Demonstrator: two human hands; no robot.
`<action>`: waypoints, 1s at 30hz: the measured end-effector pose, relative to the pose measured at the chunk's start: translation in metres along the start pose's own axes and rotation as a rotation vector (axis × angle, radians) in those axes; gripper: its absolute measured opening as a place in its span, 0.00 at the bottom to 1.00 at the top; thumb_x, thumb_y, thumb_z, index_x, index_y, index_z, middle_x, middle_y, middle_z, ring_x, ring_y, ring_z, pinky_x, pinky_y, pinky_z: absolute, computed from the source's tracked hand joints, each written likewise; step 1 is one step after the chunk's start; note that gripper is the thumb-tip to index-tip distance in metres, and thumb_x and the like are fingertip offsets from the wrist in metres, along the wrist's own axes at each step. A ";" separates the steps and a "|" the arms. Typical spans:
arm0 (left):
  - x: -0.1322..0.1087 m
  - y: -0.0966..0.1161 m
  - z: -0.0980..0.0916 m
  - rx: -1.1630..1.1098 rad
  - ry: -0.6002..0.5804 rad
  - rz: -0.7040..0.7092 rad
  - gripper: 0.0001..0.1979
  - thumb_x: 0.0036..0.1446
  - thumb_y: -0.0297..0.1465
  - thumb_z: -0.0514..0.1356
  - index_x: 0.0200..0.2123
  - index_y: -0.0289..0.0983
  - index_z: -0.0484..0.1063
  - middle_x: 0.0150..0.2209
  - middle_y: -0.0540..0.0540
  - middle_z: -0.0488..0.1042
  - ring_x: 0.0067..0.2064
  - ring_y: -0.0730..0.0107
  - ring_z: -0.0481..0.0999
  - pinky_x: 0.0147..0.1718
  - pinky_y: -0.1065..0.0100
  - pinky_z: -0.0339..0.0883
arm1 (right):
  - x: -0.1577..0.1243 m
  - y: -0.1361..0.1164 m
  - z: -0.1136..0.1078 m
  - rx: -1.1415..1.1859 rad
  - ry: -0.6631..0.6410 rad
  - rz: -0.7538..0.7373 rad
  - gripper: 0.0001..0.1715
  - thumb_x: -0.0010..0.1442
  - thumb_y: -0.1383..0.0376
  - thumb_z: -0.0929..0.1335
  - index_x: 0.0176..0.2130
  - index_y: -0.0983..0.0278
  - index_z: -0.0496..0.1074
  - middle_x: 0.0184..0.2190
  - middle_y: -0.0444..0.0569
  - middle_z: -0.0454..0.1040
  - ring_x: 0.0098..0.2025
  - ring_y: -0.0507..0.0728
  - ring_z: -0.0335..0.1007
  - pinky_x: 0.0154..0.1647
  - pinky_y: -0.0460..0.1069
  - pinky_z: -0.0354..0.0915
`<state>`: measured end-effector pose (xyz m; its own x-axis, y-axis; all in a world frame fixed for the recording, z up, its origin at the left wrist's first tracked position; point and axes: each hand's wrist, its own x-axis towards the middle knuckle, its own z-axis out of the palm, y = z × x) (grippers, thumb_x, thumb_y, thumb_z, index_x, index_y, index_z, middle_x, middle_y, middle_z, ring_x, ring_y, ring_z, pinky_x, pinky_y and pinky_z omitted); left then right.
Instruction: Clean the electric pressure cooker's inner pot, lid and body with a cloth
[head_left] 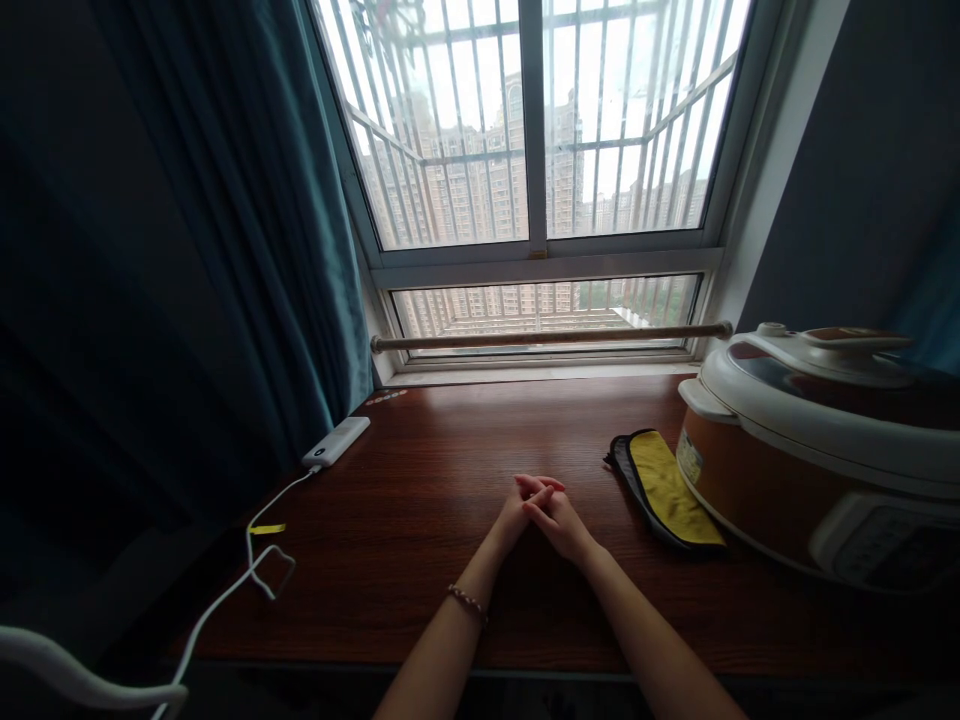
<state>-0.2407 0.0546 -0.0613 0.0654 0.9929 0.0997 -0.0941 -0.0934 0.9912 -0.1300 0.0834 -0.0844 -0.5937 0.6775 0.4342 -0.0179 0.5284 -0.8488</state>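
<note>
My left hand (513, 518) and my right hand (561, 520) are clasped together over the brown wooden tabletop (420, 520), fingers laced and closed around each other. No object shows between them. A beaded bracelet (466, 600) circles my left wrist. To the right of my hands, and apart from them, lies a flat yellow cloth pouch (671, 485) with dark grey edging. My palms are hidden.
A large electric cooker (810, 470) with a white lid stands at the right. At the left lie a white power bank (337, 440), its white cable (225, 595) and a yellow strip (268, 528). Behind the table are a barred window (536, 130) and blue curtain (300, 220).
</note>
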 end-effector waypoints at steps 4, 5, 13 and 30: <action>0.003 -0.003 -0.003 0.003 -0.011 -0.012 0.17 0.47 0.42 0.62 0.34 0.34 0.75 0.34 0.43 0.74 0.40 0.63 0.72 0.41 0.65 0.64 | 0.000 0.000 0.000 0.001 0.003 -0.003 0.27 0.59 0.55 0.63 0.56 0.61 0.61 0.50 0.51 0.68 0.52 0.58 0.64 0.55 0.54 0.59; 0.003 -0.004 -0.003 0.002 -0.012 -0.013 0.17 0.47 0.42 0.62 0.34 0.34 0.75 0.34 0.43 0.74 0.39 0.63 0.72 0.41 0.65 0.64 | 0.000 0.000 0.000 -0.001 0.004 -0.003 0.27 0.60 0.55 0.63 0.56 0.61 0.61 0.50 0.51 0.68 0.52 0.58 0.64 0.55 0.53 0.59; 0.005 -0.007 -0.003 -0.007 -0.012 -0.016 0.19 0.46 0.44 0.62 0.34 0.33 0.74 0.33 0.44 0.74 0.38 0.63 0.72 0.40 0.65 0.64 | 0.000 0.002 0.001 -0.005 0.011 -0.008 0.27 0.59 0.55 0.63 0.56 0.62 0.62 0.50 0.51 0.69 0.51 0.58 0.65 0.54 0.54 0.60; 0.001 -0.003 -0.001 0.012 0.003 -0.010 0.18 0.48 0.43 0.61 0.35 0.34 0.75 0.34 0.43 0.74 0.39 0.63 0.72 0.41 0.65 0.65 | 0.000 0.000 0.000 -0.024 0.013 0.002 0.27 0.59 0.54 0.62 0.56 0.61 0.62 0.51 0.51 0.68 0.52 0.58 0.64 0.55 0.54 0.59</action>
<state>-0.2410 0.0560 -0.0641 0.0631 0.9940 0.0899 -0.0819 -0.0846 0.9930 -0.1300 0.0836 -0.0848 -0.5834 0.6851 0.4363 0.0029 0.5390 -0.8423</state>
